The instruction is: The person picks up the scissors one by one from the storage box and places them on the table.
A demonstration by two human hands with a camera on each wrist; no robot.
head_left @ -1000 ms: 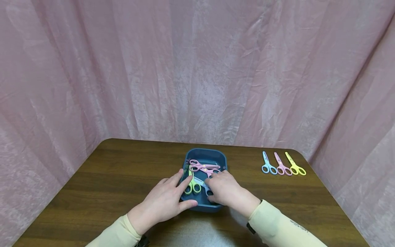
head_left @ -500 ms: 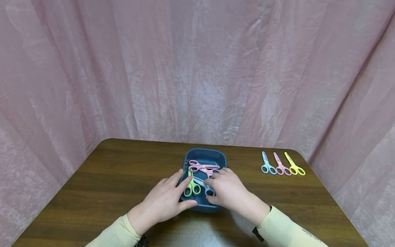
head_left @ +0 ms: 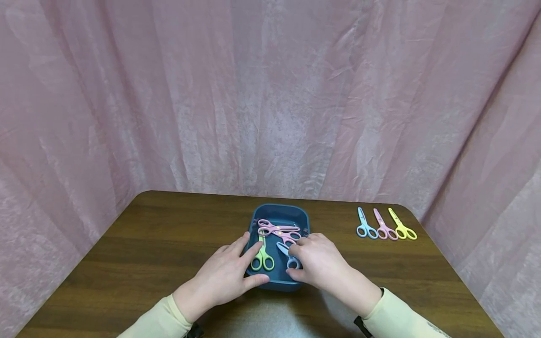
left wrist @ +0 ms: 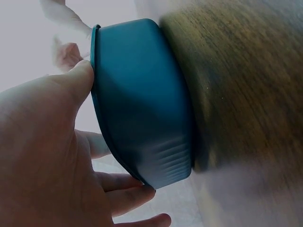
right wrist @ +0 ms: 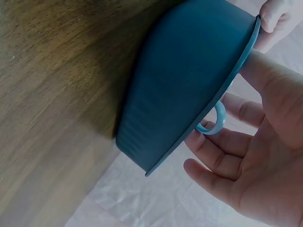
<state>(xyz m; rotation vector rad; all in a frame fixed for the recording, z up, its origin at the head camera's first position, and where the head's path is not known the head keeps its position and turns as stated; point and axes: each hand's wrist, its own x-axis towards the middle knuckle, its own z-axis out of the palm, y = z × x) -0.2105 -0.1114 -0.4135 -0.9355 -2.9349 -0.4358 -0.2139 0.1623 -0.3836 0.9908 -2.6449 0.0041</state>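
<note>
A dark blue plastic bin (head_left: 281, 284) stands on the table with several children's scissors inside. My left hand (head_left: 221, 277) rests on its near left rim, fingers spread and fairly straight, thumb on the front edge. Over the bin's right side, my right hand (head_left: 319, 260) holds blue scissors (head_left: 283, 248) by the handle. One blue handle loop (right wrist: 218, 118) shows above the rim in the right wrist view, against the curled fingers. Green scissors (head_left: 263, 256) lie at the bin's left. Two pink scissors (head_left: 279, 229) overlap farther back.
Blue scissors (head_left: 366, 225), pink scissors (head_left: 384, 226) and yellow scissors (head_left: 402, 226) lie in a row at the table's far right, blades pointing away. A pink curtain (head_left: 270, 103) hangs behind the wooden table (head_left: 169, 225).
The blue scissors in the bin have shifted right with my right hand, away from the green scissors, and their blades have turned. My left hand has stayed on the rim.
</note>
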